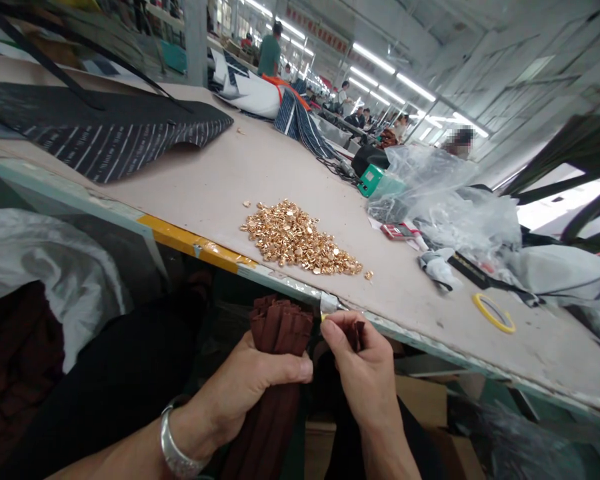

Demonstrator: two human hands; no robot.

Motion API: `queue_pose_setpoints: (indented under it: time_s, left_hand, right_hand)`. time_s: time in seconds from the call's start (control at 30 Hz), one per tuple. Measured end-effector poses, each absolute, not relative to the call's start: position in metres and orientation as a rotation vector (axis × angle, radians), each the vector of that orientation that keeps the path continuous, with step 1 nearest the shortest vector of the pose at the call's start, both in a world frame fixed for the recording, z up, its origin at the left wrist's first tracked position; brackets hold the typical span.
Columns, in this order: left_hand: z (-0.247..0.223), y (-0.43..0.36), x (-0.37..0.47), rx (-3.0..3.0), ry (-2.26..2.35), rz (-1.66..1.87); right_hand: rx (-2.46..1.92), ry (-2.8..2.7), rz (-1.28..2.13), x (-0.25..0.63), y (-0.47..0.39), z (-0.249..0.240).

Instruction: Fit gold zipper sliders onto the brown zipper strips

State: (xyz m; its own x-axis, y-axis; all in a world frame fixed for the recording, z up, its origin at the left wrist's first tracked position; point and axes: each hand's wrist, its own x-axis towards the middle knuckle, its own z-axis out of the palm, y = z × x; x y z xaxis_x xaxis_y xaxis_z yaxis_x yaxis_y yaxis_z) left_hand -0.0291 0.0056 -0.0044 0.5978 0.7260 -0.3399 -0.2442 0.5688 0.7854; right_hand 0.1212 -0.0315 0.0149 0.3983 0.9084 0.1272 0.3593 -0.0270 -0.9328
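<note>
My left hand (250, 383) is wrapped round a thick bundle of dark brown fabric strips (283, 327), their ends pointing up and the rest hanging below my fist. Just to its right, my right hand (365, 377) is closed in a pinch, with a bit of brown fabric strip (359, 332) poking out between the fingers. A small yellow bit shows by the thumb tip; I cannot make out what it is. Beyond both hands, a pile of small shiny gold metal pieces (300, 241) lies on the table.
The table (190, 193) has a yellow-taped edge (195, 245) in front of me. Dark striped fabric (110, 137) lies left. To the right are a tape roll (493, 313), clear plastic bags (475, 213) and a green box (375, 180). White cloth (55, 247) hangs at lower left. People work far behind.
</note>
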Motion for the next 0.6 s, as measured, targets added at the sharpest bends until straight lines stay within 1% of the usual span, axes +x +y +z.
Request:
queue_pose_setpoints:
  time_s: [0.13, 0.2, 0.3, 0.47, 0.6]
  left_hand:
    - [-0.002, 0.004, -0.029, 0.726, 0.697, 0.632]
    - [0.001, 0.003, -0.028, 0.720, 0.648, 0.621]
    - [0.005, 0.003, -0.025, 0.783, 0.600, 0.601]
    - [0.003, 0.003, -0.024, 0.769, 0.649, 0.593]
    - [0.000, 0.004, -0.025, 0.691, 0.656, 0.666]
  right_hand:
    - [-1.529, -1.278, 0.474, 0.118, -0.045, 0.017]
    - [-1.480, -1.397, 0.448, 0.115, -0.053, 0.019]
    - [-1.527, -1.418, 0.562, 0.110, -0.058, 0.022]
    - [-1.528, -1.095, 0.910, 0.110, -0.059, 0.020]
    - [-1.497, -0.922, 0.974, 0.115, -0.063, 0.016]
